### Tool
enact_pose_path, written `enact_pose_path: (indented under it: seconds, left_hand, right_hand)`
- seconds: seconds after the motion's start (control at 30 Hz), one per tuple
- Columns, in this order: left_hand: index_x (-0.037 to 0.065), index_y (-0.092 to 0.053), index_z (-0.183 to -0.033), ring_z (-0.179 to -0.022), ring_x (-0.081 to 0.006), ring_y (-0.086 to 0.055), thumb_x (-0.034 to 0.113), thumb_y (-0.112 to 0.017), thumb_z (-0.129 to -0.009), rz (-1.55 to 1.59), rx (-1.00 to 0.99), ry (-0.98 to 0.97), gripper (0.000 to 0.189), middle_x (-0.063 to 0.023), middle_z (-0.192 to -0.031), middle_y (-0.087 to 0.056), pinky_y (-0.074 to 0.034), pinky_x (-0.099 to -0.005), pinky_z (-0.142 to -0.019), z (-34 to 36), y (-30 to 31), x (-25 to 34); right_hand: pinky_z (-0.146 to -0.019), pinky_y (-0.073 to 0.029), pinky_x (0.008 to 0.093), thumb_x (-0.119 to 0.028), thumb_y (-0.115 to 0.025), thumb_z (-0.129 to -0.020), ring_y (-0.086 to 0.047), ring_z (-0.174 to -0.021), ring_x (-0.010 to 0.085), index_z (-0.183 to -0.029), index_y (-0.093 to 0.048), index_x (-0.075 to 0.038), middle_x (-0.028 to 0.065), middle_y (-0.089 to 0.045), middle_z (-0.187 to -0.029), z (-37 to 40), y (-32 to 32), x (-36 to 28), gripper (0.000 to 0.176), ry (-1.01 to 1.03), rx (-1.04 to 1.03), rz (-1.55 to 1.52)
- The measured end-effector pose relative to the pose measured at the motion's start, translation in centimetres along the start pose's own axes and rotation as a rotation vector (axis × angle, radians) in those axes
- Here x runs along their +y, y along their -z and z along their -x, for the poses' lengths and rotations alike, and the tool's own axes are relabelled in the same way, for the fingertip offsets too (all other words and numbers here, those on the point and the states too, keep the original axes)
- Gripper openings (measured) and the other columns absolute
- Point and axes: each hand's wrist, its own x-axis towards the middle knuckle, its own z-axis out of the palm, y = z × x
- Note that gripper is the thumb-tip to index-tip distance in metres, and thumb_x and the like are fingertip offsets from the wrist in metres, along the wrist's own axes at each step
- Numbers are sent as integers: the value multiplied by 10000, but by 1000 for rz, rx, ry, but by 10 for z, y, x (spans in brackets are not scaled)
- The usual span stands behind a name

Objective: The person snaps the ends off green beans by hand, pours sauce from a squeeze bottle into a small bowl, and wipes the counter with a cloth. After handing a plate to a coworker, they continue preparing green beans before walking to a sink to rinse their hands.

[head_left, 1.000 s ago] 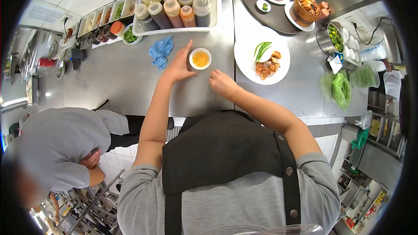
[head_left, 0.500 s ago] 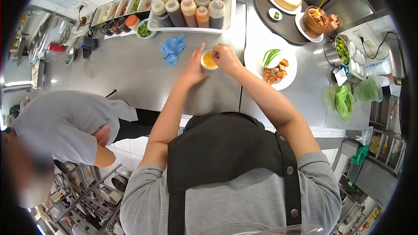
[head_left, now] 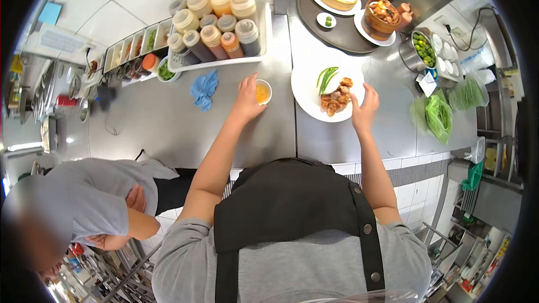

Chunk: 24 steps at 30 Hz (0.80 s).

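My left hand [head_left: 246, 101] is curled round the left side of a small white cup [head_left: 269, 93] with yellow contents, its fingers along the far side and its thumb at the near side. To the right, my right hand [head_left: 365, 108] has thumb and fingers apart at the right rim of a large white plate [head_left: 303, 100]. The thumb reaches over the rim beside browned fried pieces [head_left: 335, 100]. Green slices [head_left: 327, 80] lie at the upper left of the food, next to a white mound.
A blue cloth [head_left: 204, 90] lies left of the cup. Behind it stands a white basket [head_left: 219, 64] of squeeze bottles. At the back right, a round dark tray [head_left: 314, 35] carries dishes. Limes in a metal pot [head_left: 412, 56] and bagged greens [head_left: 438, 116] stand right. A co-worker [head_left: 95, 191] is at left.
My right hand has left its pinch over the cup and moved right to the plate's rim, its fingers now apart. My left hand stays at the cup. The camera view has shifted.
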Motion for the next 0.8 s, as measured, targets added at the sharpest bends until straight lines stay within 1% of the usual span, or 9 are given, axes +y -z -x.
enact_pose_path:
  seconds: [0.1,0.2,0.3,0.4,0.5,0.63,0.67,0.77,0.8]
  left_hand:
    - [41,-372,-1391,-1223,-405,-430,74,-808,-597,-5,5,2,907,-207,-1296,-460,-382,-450,-1071,-11,-11,13]
    - [28,-400,-1354,-1214,-403,-427,57,-793,-603,-2,35,36,848,-200,-1288,-455,-384,-450,-1060,-23,-25,27]
    - [16,-408,-1341,-1210,-402,-421,40,-775,-607,0,62,61,821,-201,-1286,-447,-381,-448,-1057,-34,-37,36]
    - [11,-415,-1332,-1201,-404,-418,21,-747,-611,23,102,74,793,-204,-1279,-442,-370,-445,-1061,-44,-47,46]
    - [7,-402,-1342,-1209,-414,-408,6,-740,-617,47,107,79,800,-208,-1282,-433,-373,-452,-1060,-54,-55,50]
    - [4,-389,-1357,-1205,-432,-409,-1,-729,-626,80,91,106,807,-216,-1288,-428,-375,-464,-1062,-78,-67,57]
    - [4,-386,-1362,-1206,-438,-409,-3,-726,-628,85,98,105,809,-219,-1291,-427,-375,-467,-1063,-86,-71,59]
    - [-6,-370,-1372,-1211,-450,-408,-12,-714,-633,80,106,109,815,-233,-1297,-422,-376,-476,-1061,-110,-77,65]
    - [-11,-363,-1375,-1212,-451,-409,-13,-715,-634,76,110,112,820,-238,-1298,-421,-376,-477,-1061,-119,-78,66]
  right_hand:
    - [-814,-505,384,-250,-639,-927,-616,-957,271,-1293,-479,1,154,-620,-1042,33,-4,55,472,-399,-133,-93]
    - [-691,-533,331,-261,-568,-979,-639,-792,212,-1234,-522,-11,110,-640,-942,33,6,51,359,-1033,-427,-791]
    - [-573,-506,259,-220,-526,-994,-615,-666,146,-1152,-567,-20,56,-643,-844,46,-12,51,259,-1079,-547,-968]
    - [-539,-465,238,-160,-501,-979,-605,-671,115,-1073,-599,-22,34,-643,-818,48,-25,45,194,-1104,-417,-1019]
    - [-613,-520,307,-128,-479,-959,-620,-687,149,-1058,-572,-3,68,-655,-888,51,-32,71,185,-1020,-494,-932]
    - [-654,-549,344,-114,-471,-953,-650,-760,180,-1063,-579,2,85,-657,-930,41,-14,73,193,-1090,-370,-949]
    - [-698,-572,372,-110,-460,-956,-668,-809,202,-1100,-573,13,108,-662,-980,41,-10,81,220,-1084,-358,-957]
    - [-692,-577,370,-124,-446,-971,-673,-835,198,-1168,-578,15,103,-671,-1023,42,-3,104,275,-1099,-318,-976]
    - [-710,-584,385,-124,-437,-978,-682,-851,215,-1181,-572,21,112,-674,-1039,41,0,110,284,-1118,-296,-986]
